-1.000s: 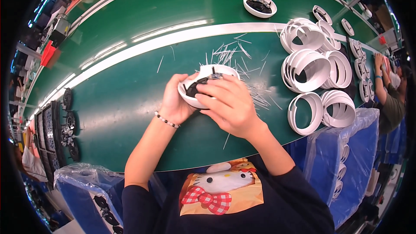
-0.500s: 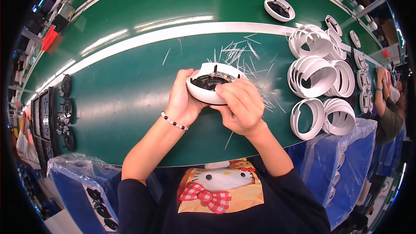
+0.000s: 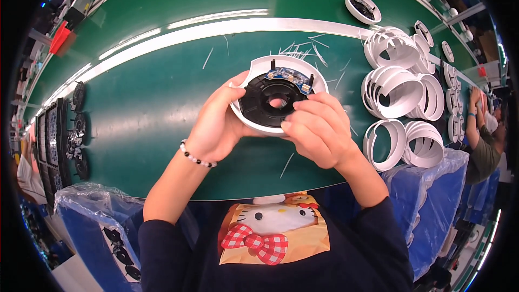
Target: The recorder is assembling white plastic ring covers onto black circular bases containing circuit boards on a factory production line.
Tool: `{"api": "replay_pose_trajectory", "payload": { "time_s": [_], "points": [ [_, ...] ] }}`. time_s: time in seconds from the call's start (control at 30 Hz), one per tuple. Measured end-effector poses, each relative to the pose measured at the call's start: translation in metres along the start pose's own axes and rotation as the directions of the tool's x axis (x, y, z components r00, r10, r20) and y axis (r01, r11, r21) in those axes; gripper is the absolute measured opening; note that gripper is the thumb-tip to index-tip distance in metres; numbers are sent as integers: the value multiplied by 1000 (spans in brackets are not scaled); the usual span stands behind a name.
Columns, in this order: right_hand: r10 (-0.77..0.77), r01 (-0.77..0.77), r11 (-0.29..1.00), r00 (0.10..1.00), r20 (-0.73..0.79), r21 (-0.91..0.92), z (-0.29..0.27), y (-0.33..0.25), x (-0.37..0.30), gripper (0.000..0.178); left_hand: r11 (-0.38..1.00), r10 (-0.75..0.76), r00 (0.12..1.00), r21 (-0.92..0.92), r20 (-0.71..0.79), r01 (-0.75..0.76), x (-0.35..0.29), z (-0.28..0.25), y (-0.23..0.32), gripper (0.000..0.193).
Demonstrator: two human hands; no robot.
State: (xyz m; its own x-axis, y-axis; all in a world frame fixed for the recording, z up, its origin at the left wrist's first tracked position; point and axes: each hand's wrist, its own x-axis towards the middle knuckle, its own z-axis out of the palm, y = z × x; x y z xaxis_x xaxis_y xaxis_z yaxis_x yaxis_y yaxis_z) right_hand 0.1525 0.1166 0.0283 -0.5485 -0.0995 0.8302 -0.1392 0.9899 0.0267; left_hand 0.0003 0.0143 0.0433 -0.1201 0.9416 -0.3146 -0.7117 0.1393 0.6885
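Observation:
Above the green bench I hold up a round white housing (image 3: 261,68), tilted so its inside faces me. A black plastic disc (image 3: 254,103) with a hole in the middle sits inside it. Along the housing's far side lies a small curved blue circuit board (image 3: 290,79), a black post rising near each end. My left hand (image 3: 219,121) is closed around the left rim, thumb over the edge. My right hand (image 3: 321,132) is closed at the right rim with curled fingers; its fingertips reach over the black disc. Its thumb grips near the lower rim.
White rings (image 3: 390,94) stand in stacks on the right, with more assembled housings (image 3: 363,8) beyond. Thin white strips (image 3: 303,51) lie scattered behind my hands. Black trays (image 3: 48,140) and black round parts (image 3: 79,132) are at the left. Plastic-lined blue bins (image 3: 92,232) flank me.
The housing has turned from a shallow angle to face me, showing the blue circuit board and disc's hole. My left thumb now lies over the rim, and my right hand has shifted slightly right.

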Motion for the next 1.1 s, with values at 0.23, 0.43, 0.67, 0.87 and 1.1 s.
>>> {"api": "replay_pose_trajectory", "payload": {
  "time_s": [0.23, 0.43, 0.67, 0.87, 1.1],
  "points": [
    [-111, 111, 994, 990, 86, 5, -16, -4, 1, 17, 926, 34, 999, 377, -28, -20, -11, -9, 1, 37],
    [-75, 76, 997, 996, 39, -3, -18, -9, -13, 22, 922, 125, 992, 367, 11, -120, -13, -3, -7, 36],
    [84, -83, 986, 996, -1, 145, -15, -6, -26, 33, 871, 205, 979, 455, 13, -188, -9, -1, -9, 34],
    [492, -481, 866, 868, -70, 136, -36, 4, 7, 50, 802, 182, 982, 568, 59, -183, -13, 1, -16, 32],
    [799, -876, 473, 469, 377, 88, -23, 19, 26, 43, 679, 182, 969, 691, 168, -248, -20, 5, -18, 36]
  ]
}}
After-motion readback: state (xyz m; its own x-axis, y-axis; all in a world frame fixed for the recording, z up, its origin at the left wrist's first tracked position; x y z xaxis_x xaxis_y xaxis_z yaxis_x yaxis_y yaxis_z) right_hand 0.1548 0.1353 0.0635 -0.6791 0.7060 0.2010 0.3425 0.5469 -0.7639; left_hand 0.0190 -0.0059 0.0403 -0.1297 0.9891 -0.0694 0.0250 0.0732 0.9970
